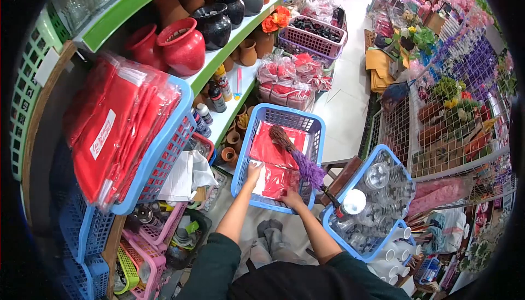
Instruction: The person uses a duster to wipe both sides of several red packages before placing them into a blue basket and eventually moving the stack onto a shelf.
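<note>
A blue plastic basket [238, 170] sits in front of me with flat red packets in clear wrapping inside it. My left hand [254, 174] is at the left side of the lower red packet [279, 181], fingers closed on its edge near a white patch. At that packet's lower right corner, my right hand [293, 198] has its fingers closed on the wrapping. Another red packet [265, 148] lies just beyond. A bunch of dried purple flowers [307, 170] with brown stems rests across the packets and the basket's right side.
To the left, a blue basket [183, 100] is stacked with wrapped red packets. Shelves there hold red vases [183, 46] and black vases [213, 25]. On the right stand a basket of clear glass jars [377, 175] and a wire rack [437, 160]. A tiled aisle [344, 109] runs ahead.
</note>
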Tool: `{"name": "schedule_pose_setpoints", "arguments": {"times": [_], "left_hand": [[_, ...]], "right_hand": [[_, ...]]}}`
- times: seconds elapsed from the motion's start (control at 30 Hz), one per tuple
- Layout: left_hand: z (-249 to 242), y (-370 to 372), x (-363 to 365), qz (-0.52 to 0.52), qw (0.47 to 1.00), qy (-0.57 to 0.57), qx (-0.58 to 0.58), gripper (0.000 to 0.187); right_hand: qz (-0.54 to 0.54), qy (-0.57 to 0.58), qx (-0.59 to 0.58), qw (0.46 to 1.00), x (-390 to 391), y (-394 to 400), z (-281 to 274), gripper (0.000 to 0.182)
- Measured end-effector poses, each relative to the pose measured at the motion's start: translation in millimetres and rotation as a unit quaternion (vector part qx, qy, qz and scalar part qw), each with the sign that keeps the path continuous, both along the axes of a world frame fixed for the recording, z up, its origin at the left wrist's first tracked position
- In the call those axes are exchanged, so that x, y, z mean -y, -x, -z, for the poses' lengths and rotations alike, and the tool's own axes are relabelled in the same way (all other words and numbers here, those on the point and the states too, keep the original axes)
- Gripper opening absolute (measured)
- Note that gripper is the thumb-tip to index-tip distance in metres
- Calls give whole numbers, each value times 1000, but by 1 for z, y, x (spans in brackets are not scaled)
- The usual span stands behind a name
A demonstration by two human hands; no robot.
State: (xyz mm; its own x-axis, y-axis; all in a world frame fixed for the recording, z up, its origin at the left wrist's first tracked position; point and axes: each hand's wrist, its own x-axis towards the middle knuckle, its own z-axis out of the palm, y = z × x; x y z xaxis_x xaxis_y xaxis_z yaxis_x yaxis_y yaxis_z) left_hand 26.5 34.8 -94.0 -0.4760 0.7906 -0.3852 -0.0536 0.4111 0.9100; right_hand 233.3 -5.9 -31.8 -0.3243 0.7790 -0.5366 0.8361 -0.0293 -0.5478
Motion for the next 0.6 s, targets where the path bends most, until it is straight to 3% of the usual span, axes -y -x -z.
{"name": "schedule_pose_setpoints", "arguments": {"times": [0.07,0.13,0.23,0.3,0.33,0.4,0.47,0.53,0.6], "left_hand": [[-24,9,-11,12,987,47,150,53],[-19,8,-27,-22,987,91,132,38],[-8,8,-45,-42,987,56,148,33],[13,11,-61,-39,998,15,-40,25],[10,8,-62,-39,998,15,-41,25],[-63,-14,-52,-65,991,-106,52,24],[-104,-25,-36,-4,991,-88,98,23],[-156,-43,-16,-27,975,-91,201,22],[-170,-49,2,-15,953,-134,271,23]], "right_hand": [[-2,39,15,999,-2,1,-13,64],[7,32,-10,999,-1,1,-15,54],[-2,7,-18,1000,1,1,-5,56],[-4,-1,-24,1000,0,0,-3,56],[36,31,-58,997,-3,0,-3,59],[75,62,-95,991,-9,7,-10,63],[171,-263,-167,935,-9,22,-41,59],[162,-328,-196,910,-21,36,-96,54],[153,-392,-222,879,-30,41,-108,50]]}}
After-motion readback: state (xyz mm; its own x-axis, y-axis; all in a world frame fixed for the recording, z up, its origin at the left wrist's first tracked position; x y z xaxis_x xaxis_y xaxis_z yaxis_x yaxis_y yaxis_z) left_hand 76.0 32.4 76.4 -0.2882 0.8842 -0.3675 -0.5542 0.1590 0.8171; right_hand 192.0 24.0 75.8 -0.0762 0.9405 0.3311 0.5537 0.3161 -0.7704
